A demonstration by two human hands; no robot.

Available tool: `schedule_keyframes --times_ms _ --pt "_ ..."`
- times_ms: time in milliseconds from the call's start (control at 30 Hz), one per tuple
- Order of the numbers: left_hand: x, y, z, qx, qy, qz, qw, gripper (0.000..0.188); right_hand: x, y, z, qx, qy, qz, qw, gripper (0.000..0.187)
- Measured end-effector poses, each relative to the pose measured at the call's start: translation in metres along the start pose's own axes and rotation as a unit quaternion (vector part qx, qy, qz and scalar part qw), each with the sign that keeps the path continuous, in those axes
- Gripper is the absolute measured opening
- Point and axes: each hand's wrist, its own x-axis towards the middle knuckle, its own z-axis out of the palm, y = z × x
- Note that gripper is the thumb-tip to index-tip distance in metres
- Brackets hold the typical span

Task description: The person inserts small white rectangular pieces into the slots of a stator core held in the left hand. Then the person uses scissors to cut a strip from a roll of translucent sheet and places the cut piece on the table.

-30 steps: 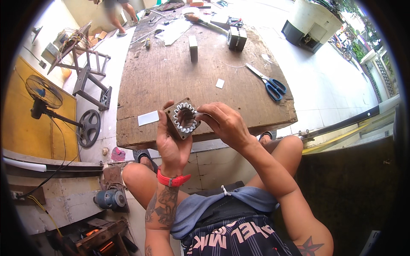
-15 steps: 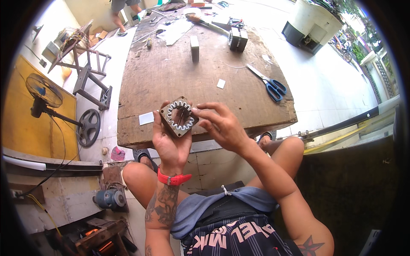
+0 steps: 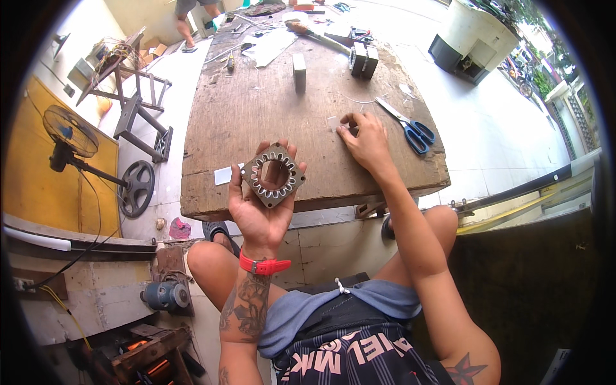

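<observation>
My left hand point(image 3: 262, 218), a red strap on its wrist, grips a motor stator core point(image 3: 255, 190) from below. The core is a square metal block with a round bore, its slots lined with white insulation. At the right, my right hand point(image 3: 366, 141) rests low over the table with bent fingers. Its thumb and forefinger are at the edge of a small white paper slip point(image 3: 332, 123), partly hiding it. Another white slip point(image 3: 222, 176) lies just left of the stator core. Blue-handled scissors point(image 3: 418, 136) lie to the right of my right hand.
The wooden table point(image 3: 256, 115) carries an upright narrow block point(image 3: 299, 72), dark metal cores point(image 3: 363, 61), a mallet point(image 3: 314, 33) and white sheets point(image 3: 269, 48) farther off. A fan point(image 3: 70, 131) stands at the left. Behind the table is a person's leg point(image 3: 185, 29).
My right hand has left the stator core and moved away and to the right, down to the small white slip. My left hand keeps the core, now turned more face-up.
</observation>
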Motion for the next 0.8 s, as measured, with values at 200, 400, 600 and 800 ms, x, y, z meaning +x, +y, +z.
schedule_keyframes --times_ms 200,400,600,800 --pt "0.000 0.000 0.000 0.005 0.024 0.005 1.000 0.066 -0.008 -0.012 0.000 -0.123 -0.027 -0.178 0.976 0.029" --pt "0.004 0.005 -0.004 0.005 0.052 0.044 0.998 0.064 -0.085 -0.044 -0.018 -0.095 -0.047 -0.307 0.946 0.035" --pt "0.007 0.006 -0.004 -0.001 0.046 0.047 0.998 0.063 -0.106 -0.041 -0.023 -0.068 -0.067 -0.362 0.927 0.024" --pt "0.008 -0.002 -0.004 0.031 0.051 0.042 0.997 0.061 -0.099 -0.048 -0.026 0.331 -0.076 -0.022 0.940 0.014"
